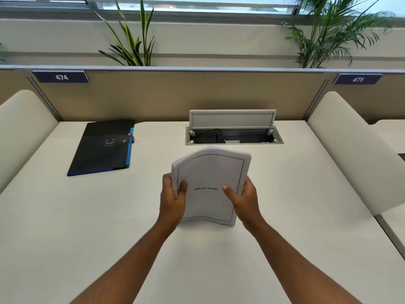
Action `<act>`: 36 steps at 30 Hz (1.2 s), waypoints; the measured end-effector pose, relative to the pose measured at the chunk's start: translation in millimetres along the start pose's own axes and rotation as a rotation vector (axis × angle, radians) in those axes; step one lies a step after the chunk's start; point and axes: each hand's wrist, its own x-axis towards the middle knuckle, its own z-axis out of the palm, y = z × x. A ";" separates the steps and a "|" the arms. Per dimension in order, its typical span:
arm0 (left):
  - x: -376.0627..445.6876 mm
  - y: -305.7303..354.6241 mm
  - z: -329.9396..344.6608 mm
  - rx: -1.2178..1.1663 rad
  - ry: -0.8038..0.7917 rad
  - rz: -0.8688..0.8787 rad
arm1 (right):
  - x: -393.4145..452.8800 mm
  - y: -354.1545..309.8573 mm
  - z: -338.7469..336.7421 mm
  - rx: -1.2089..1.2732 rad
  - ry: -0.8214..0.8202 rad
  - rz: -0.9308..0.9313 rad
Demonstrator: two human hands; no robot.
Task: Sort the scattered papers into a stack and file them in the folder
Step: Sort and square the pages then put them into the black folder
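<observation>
white papers (211,185), black blue-edged folder (103,148)

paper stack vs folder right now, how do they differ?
The paper stack is white, held upright in both hands, bottom edge on the desk; the folder is black with blue edging, lying flat, closed and untouched at the far left. Both are on the same desk.

Upright paper stack (210,185); shut black folder (103,148) left.

I read "BIBLIOGRAPHY" printed mid-page on the top sheet of the paper stack (211,185), "474" on the left partition plate (62,77), "475" on the right partition plate (358,79), and a smiley mark on the black folder (103,148).
</observation>
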 end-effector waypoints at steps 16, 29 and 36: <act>-0.6 8.5 10.3 -0.063 -0.011 -0.014 | 7.8 -4.3 -0.8 0.007 0.065 -0.027; 3.0 13.4 10.9 -0.009 -0.066 -0.041 | 12.9 -11.0 3.5 0.128 0.070 0.024; 4.8 11.8 6.0 0.024 -0.048 -0.015 | 11.5 -9.8 -2.4 0.117 0.018 0.018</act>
